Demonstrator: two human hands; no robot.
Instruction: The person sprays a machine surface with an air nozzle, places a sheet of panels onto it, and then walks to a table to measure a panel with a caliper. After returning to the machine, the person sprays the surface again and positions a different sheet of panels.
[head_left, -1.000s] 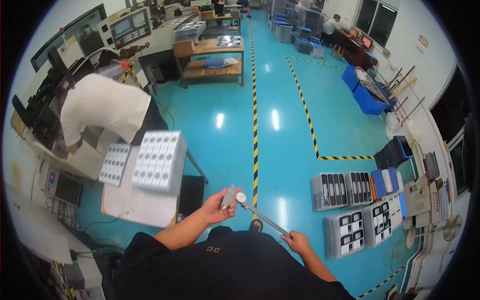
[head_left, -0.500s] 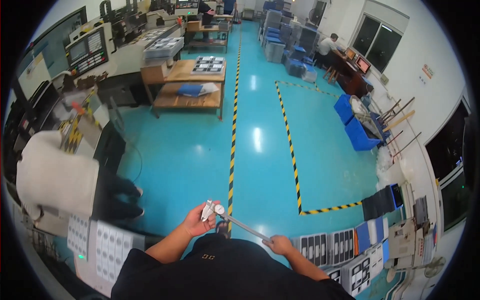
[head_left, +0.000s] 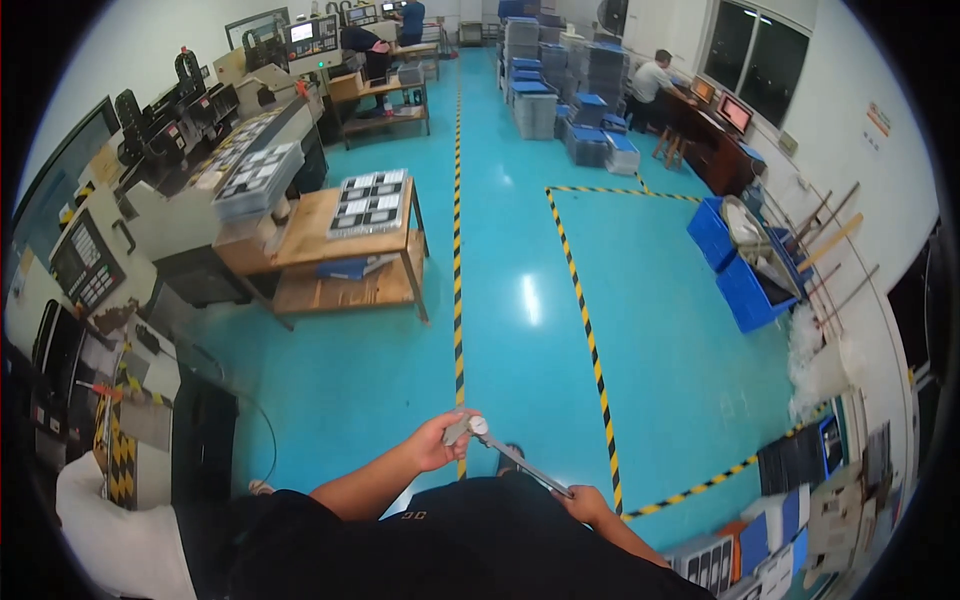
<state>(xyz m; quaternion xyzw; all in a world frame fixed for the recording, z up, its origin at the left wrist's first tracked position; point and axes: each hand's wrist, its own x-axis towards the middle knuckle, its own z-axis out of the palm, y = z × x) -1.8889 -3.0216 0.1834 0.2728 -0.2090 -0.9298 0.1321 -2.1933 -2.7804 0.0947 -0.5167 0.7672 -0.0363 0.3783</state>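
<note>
The left hand point(head_left: 436, 443) holds a dial caliper point(head_left: 514, 457) by its head, fingers curled; the right hand point(head_left: 587, 506) apparently grips its near right end.

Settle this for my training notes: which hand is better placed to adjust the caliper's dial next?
Probably the left hand: it holds the caliper at its jaw end, close beside the round dial. The right hand grips the caliper's far end, away from the dial.
</note>
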